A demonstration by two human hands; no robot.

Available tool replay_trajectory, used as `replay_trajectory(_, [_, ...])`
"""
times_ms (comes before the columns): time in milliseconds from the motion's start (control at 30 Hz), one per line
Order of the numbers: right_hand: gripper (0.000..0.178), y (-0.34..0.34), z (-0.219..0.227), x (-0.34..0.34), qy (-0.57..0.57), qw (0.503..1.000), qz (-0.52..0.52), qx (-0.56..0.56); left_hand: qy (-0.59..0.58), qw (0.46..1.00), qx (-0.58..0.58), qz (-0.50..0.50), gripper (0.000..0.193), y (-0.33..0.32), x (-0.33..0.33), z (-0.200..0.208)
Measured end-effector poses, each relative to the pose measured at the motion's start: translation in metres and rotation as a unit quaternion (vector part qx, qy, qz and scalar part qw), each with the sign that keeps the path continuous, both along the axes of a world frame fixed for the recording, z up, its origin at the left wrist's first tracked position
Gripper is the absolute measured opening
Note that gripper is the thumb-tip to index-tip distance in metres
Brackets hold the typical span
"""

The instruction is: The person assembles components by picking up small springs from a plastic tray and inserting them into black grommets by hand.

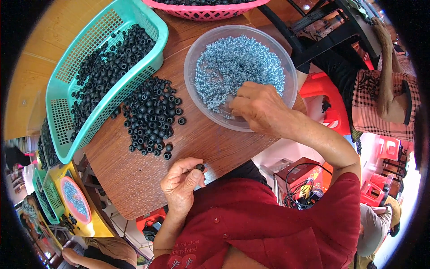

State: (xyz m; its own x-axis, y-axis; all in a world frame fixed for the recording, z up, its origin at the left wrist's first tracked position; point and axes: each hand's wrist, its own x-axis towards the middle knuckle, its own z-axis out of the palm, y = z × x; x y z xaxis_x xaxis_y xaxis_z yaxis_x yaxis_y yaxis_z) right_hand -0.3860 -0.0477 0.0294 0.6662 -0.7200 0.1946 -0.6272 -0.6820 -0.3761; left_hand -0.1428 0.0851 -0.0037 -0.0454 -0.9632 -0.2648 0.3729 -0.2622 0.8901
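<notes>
Pinching one black bead [199, 167] in my left fingers [193, 178], I hold my right fingers [237, 106] (grip hidden) amid blue pieces [242, 58], upper centre; plenty of both remains.

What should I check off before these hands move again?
1. Left hand grips a small, round, hollow black piece: ok.
2. Right hand inside the round translucent plastic tub: ok.
3. Small pale-blue coiled pieces available in the tub: ok.
4. Coiled piece between the right fingers: cannot tell, fingertips unclear.
5. Brown wooden table free of loose pieces: not ok, black pile lies beside the turquoise plastic basket.
</notes>
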Motion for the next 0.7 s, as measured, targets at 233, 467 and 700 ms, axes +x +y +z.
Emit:
replay_trajectory(233, [0.019, -0.005, -0.009, 0.008, 0.003, 0.998, 0.031, -0.048, -0.008, 1.0, 0.001, -0.003, 0.025, 0.0, -0.001, 0.001])
replay_trajectory(467, [0.016, -0.007, -0.004, 0.012, 0.062, 0.996, 0.039, -0.058, -0.008, 1.0, -0.004, -0.001, 0.025, 0.0, -0.001, 0.001])
replay_trajectory(700, [0.017, -0.005, -0.004, 0.013, 0.062, 0.995, 0.048, -0.064, -0.002, 1.0, -0.01, 0.002, 0.025, -0.001, -0.001, 0.001])
